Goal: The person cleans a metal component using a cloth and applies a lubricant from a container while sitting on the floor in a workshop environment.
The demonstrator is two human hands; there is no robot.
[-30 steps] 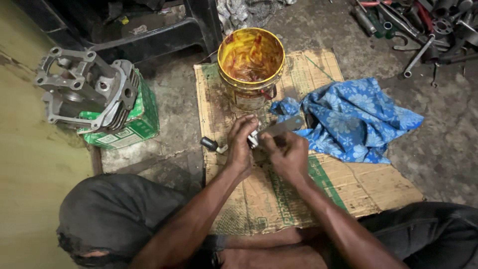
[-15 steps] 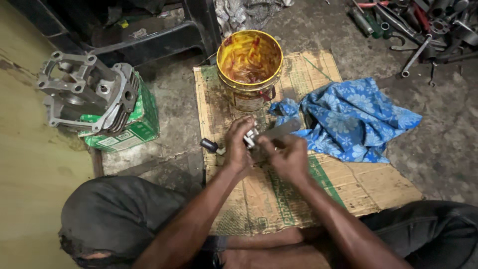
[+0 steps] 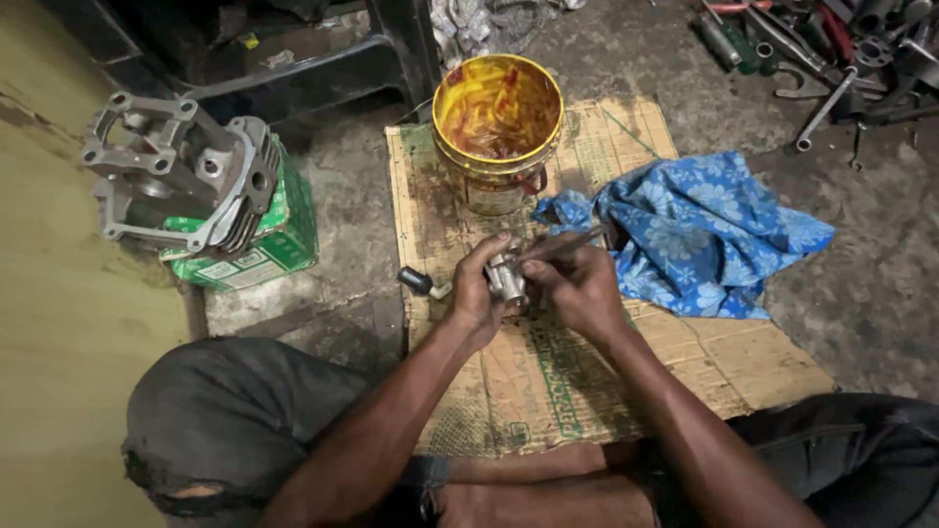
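Here, left hand point(image 3: 476, 288) wraps a small silver metal part point(image 3: 507, 279) over the cardboard sheet point(image 3: 587, 381); right hand point(image 3: 579, 286), just beside, pinches a thin tool point(image 3: 565, 244), its long axis slanting up-right toward the blue cloth point(image 3: 699, 230).

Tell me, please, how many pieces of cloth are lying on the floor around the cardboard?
2: a blue flowered cloth on the cardboard's right edge, and a grey rag behind the yellow bucket, cut off by the frame; more may be hidden.
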